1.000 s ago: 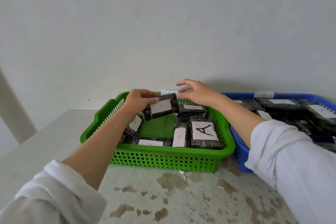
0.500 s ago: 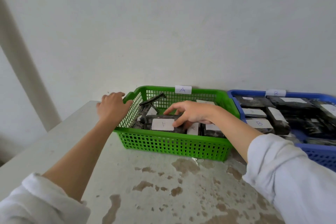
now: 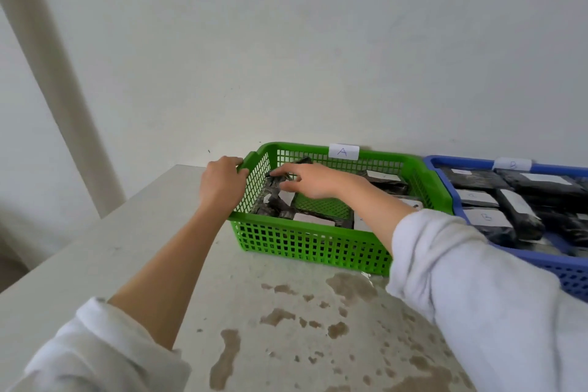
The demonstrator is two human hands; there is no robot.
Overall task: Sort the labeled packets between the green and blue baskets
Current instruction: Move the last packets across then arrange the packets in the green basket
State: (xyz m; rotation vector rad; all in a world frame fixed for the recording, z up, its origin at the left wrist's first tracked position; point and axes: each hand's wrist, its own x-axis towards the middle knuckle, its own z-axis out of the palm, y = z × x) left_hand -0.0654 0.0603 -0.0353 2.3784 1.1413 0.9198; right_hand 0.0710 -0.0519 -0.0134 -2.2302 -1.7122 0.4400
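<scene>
The green basket point(image 3: 305, 245), tagged A on its back rim, holds several dark packets with white labels. My left hand point(image 3: 221, 183) grips the basket's left handle, fingers curled over the rim. My right hand point(image 3: 310, 180) reaches inside the basket to its back left corner, and its fingertips touch a dark packet point(image 3: 280, 192) that leans against the left wall. The blue basket point(image 3: 560, 267), tagged B, stands right of the green one and is packed with dark labeled packets point(image 3: 486, 219).
Both baskets stand on a pale stained table point(image 3: 286, 328) against a white wall. The table's left edge runs diagonally at the left. A pale pillar point(image 3: 63, 89) rises behind it.
My left hand let go of a packet and moved out to the basket's left handle. My right hand went down into the basket and then toward its back left corner.
</scene>
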